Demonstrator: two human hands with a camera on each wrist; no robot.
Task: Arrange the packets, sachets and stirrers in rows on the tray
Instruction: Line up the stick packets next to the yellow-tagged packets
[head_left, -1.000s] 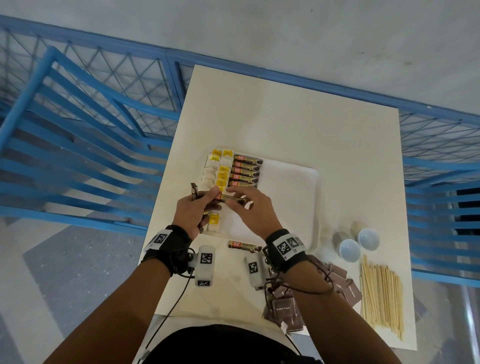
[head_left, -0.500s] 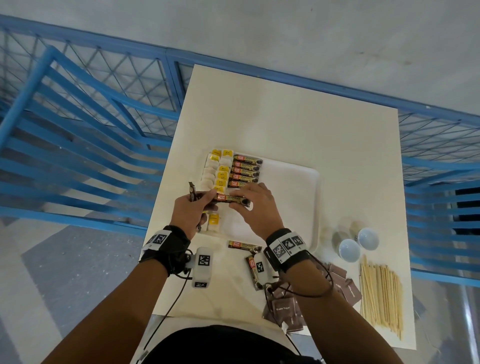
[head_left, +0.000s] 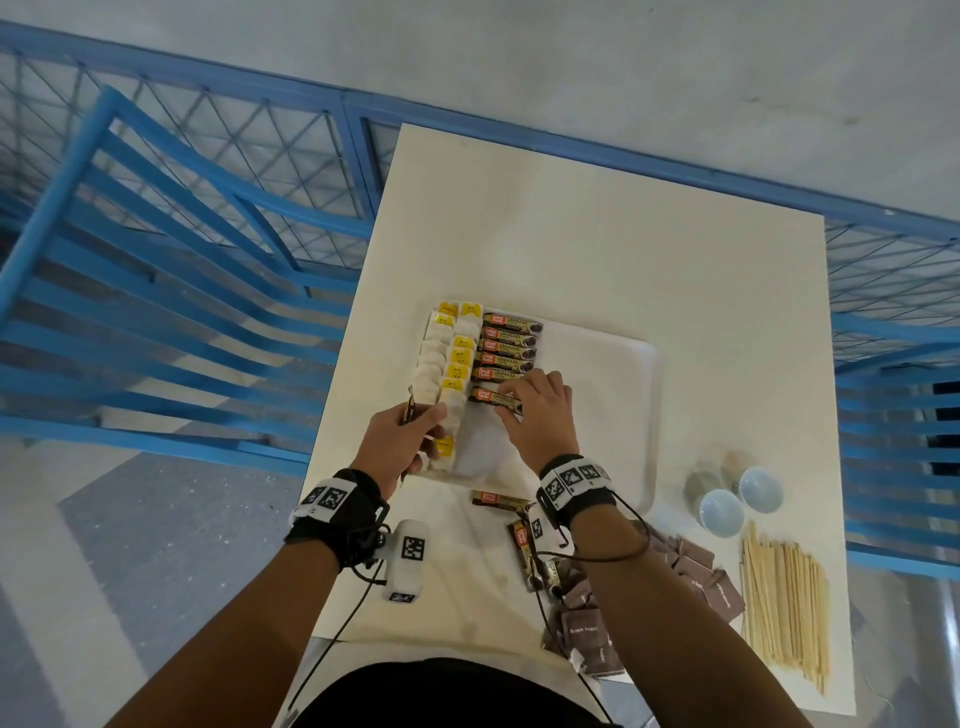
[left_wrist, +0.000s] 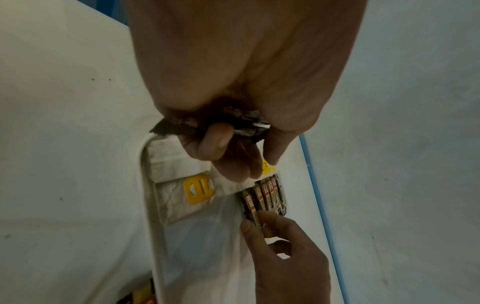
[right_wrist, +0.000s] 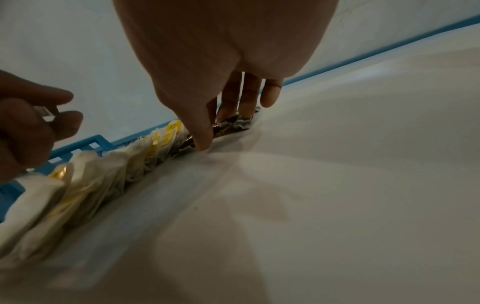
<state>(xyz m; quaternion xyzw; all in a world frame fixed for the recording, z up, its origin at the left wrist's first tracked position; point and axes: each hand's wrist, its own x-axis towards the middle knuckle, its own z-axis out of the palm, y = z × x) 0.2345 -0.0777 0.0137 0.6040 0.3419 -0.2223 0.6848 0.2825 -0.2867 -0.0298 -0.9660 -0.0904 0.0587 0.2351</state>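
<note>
A white tray (head_left: 623, 364) carries tea bags with yellow tags (head_left: 460, 358) in two columns and a column of brown coffee sachets (head_left: 511, 340) beside them. My right hand (head_left: 511, 402) pinches one more coffee sachet (head_left: 485, 396) flat on the tray at the near end of that column; the right wrist view shows thumb and fingers either side of that sachet (right_wrist: 228, 125). My left hand (head_left: 431, 421) hovers over the tray's left edge and grips a bundle of sachets (left_wrist: 233, 121) in its curled fingers.
Two loose coffee sachets (head_left: 501, 500) lie on the table just in front of the tray. Brown sugar packets (head_left: 701, 571), wooden stirrers (head_left: 784, 597) and two small bowls (head_left: 722, 512) sit at the right front. A blue chair (head_left: 156, 260) stands left of the table.
The right hand drew one sachet away from the left hand's bundle and lowered it onto the tray below the sachet column. The left hand stayed at the tray's left edge.
</note>
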